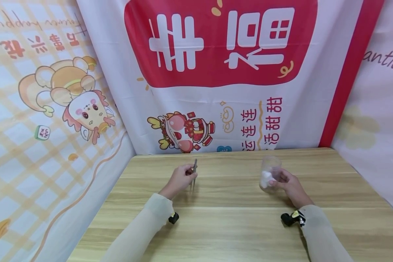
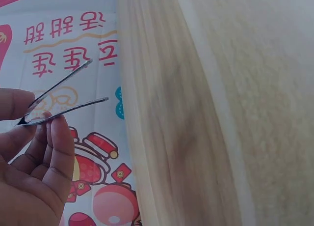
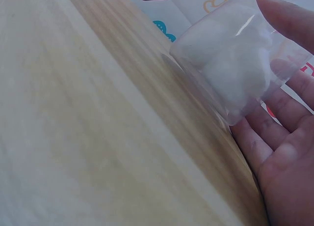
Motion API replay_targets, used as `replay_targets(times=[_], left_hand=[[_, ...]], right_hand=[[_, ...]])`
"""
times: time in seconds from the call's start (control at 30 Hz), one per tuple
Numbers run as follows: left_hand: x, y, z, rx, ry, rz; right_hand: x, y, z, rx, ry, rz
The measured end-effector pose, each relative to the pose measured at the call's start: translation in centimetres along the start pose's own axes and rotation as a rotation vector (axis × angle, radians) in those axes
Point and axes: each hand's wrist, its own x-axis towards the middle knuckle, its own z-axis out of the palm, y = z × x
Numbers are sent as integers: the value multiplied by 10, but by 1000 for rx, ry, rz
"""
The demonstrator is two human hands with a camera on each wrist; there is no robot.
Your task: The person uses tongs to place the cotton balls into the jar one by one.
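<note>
Metal tweezers (image 1: 195, 170) are pinched between the thumb and fingers of my left hand (image 1: 179, 181), above the left part of the table. The left wrist view shows the two tweezer arms (image 2: 73, 107) spread apart, with nothing between their tips. Over on the right, my right hand (image 1: 292, 186) grips a clear jar (image 1: 272, 161) from its right side, thumb in front and fingers behind. Soft white pieces that look like cotton balls (image 3: 235, 71) lie in the bottom of the jar. Whether the jar's base touches the table I cannot tell.
The wood-grain table (image 1: 229, 225) reaches back to a printed cloth (image 1: 196, 94) hanging behind it. More printed cloth hangs along the left (image 1: 62, 174) and right sides. A small black wrist camera (image 1: 173, 218) sits at each sleeve cuff.
</note>
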Motion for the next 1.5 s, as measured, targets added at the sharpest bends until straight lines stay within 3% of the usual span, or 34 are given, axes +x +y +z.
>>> replay_targets(times=[0.37, 0.7, 1.07, 1.3, 1.5], left_hand=[[-4, -18, -8, 97, -91, -77], [-5, -32, -10, 162, -88, -165], [-5, -43, -11, 222, -100, -223], [-7, -44, -11, 233, -105, -265], [-10, -40, -13, 296, -110, -298]], right_hand=[[0, -4, 1, -11, 2, 19], [1, -3, -1, -17, 3, -2], [-1, -6, 1, -29, 2, 50], [-2, -4, 2, -32, 4, 52], [-3, -3, 2, -26, 7, 53]])
